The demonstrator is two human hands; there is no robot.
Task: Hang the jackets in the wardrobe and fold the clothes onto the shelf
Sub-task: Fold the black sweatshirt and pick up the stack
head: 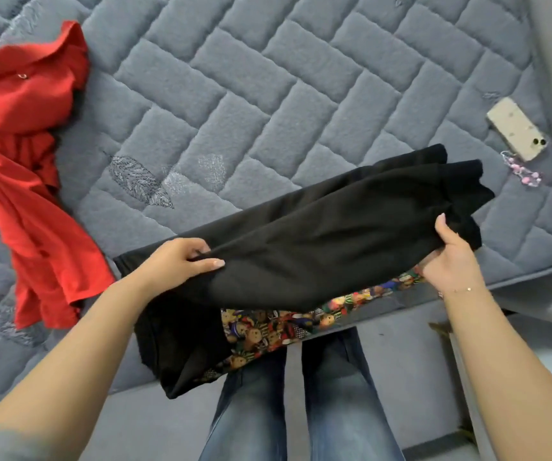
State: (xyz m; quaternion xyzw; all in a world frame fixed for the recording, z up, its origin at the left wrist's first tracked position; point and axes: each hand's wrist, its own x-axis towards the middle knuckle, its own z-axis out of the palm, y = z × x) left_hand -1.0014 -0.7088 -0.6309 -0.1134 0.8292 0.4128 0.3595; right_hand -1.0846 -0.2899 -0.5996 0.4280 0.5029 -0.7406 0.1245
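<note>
Your left hand (181, 261) and right hand (451, 257) each pinch an end of the black garment (317, 244), held over the mattress (268, 94) edge; a red garment (25, 161) lies left.

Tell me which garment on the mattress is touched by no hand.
The red garment, crumpled at the left; both hands grip the black garment, and the patterned one lies under it.

No readable text, label, brand or number shows anywhere.

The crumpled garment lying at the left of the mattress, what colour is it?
The crumpled garment is plain bright red; the head view shows it.
</note>
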